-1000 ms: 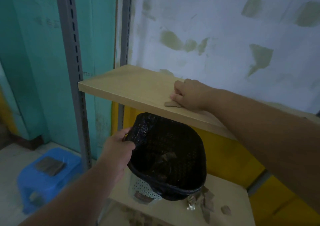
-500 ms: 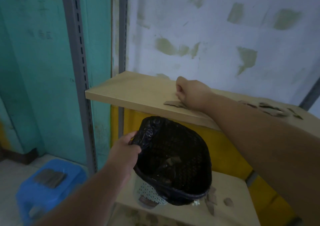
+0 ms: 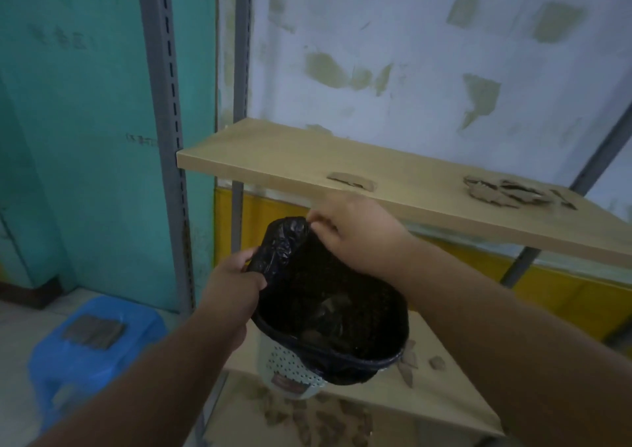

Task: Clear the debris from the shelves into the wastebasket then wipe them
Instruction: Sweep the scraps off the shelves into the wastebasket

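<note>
A pale perforated wastebasket (image 3: 290, 371) lined with a black bag (image 3: 328, 282) hangs tilted below the upper wooden shelf (image 3: 266, 159). My left hand (image 3: 232, 286) grips its near-left rim through the bag. My right hand (image 3: 355, 231) is over the basket's far rim, fingers pinched at the bag edge; whether it holds debris is unclear. One cardboard scrap (image 3: 350, 180) lies near the upper shelf's front edge, and a pile of scraps (image 3: 509, 191) lies further right. More scraps (image 3: 408, 361) lie on the middle shelf (image 3: 444, 398), and several on the shelf below (image 3: 307, 416). Dark bits lie inside the basket.
Grey slotted metal uprights (image 3: 167, 138) frame the shelving at left. A blue plastic stool (image 3: 92, 351) with a dark folded cloth (image 3: 94, 331) on it stands on the floor at lower left. A patchy white wall is behind, a teal wall at left.
My right hand left the upper shelf top and came down to the basket's rim. One scrap stays near the shelf edge. The view shifted right, showing the scrap pile.
</note>
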### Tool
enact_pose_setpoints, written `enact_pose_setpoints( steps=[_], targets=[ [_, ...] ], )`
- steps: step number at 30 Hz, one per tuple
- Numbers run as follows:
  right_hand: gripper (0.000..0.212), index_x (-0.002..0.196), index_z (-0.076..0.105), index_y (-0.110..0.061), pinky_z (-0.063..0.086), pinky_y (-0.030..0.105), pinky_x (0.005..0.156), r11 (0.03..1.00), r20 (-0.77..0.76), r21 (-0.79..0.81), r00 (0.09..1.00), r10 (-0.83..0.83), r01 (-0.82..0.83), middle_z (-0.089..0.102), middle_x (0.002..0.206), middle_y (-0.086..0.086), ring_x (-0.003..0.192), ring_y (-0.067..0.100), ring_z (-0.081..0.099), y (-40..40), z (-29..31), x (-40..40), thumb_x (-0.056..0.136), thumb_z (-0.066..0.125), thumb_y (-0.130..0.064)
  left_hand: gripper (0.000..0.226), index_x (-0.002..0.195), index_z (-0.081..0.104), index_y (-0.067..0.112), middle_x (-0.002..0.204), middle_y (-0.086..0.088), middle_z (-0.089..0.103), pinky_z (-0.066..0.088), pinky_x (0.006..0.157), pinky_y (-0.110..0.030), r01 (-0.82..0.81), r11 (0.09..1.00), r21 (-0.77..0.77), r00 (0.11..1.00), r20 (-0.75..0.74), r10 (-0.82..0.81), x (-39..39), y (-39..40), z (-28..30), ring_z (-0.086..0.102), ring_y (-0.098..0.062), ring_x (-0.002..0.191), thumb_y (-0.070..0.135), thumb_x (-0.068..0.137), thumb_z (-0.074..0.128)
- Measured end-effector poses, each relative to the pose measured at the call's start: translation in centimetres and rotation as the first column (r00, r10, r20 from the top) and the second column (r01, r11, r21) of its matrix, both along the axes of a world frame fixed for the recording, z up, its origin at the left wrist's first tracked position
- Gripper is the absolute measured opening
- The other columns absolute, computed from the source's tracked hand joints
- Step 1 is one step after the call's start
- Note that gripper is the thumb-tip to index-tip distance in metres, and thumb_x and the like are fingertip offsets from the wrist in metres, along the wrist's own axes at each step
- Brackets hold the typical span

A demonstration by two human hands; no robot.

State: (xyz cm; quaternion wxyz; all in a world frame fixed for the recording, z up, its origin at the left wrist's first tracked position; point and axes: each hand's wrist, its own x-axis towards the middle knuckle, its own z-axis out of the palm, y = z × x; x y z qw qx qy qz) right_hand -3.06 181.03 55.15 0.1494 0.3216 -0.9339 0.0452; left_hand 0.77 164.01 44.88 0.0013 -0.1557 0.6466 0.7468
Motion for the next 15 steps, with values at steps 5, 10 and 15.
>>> enact_pose_setpoints(
  steps=[5,10,15],
  targets=[
    [0.032,0.127,0.06,-0.018,0.044,0.037,0.097,0.965,-0.07,-0.01,0.962,-0.264,0.264,0.058,0.126,0.004,0.116,0.024,0.052,0.9,4.4,-4.3,0.1,0.048,-0.032,0.061,0.141,0.051,0.026,0.1,0.007,0.059,0.052,0.079,-0.038,0.005,1.0,-0.01,1.0,0.006,-0.005,0.7,-0.1,0.3,0.058,-0.027,0.107,-0.008,0.091,0.044],
    [0.028,0.117,0.063,-0.013,0.045,0.033,0.085,0.954,0.077,0.129,0.956,-0.283,0.272,0.062,0.119,0.005,0.106,0.023,0.056,1.3,5.4,-7.4,0.099,0.051,-0.031,0.062,0.142,0.049,0.027,0.109,0.001,0.062,0.055,0.089,-0.05,0.024,0.998,-0.055,1.0,0.003,-0.023,0.8,0.1,0.2,0.062,-0.028,0.104,-0.007,0.09,0.046],
    [0.026,0.115,0.058,-0.005,0.049,0.041,0.089,0.908,-0.021,0.232,0.935,-0.353,0.348,0.061,0.114,0.014,0.101,0.03,0.057,2.0,5.7,-8.2,0.101,0.046,-0.023,0.062,0.141,0.051,0.027,0.114,-0.003,0.064,0.054,0.091,-0.052,0.028,0.998,-0.064,1.0,0.01,-0.027,1.1,0.8,0.1,0.063,-0.027,0.105,-0.006,0.088,0.049]
  ],
)
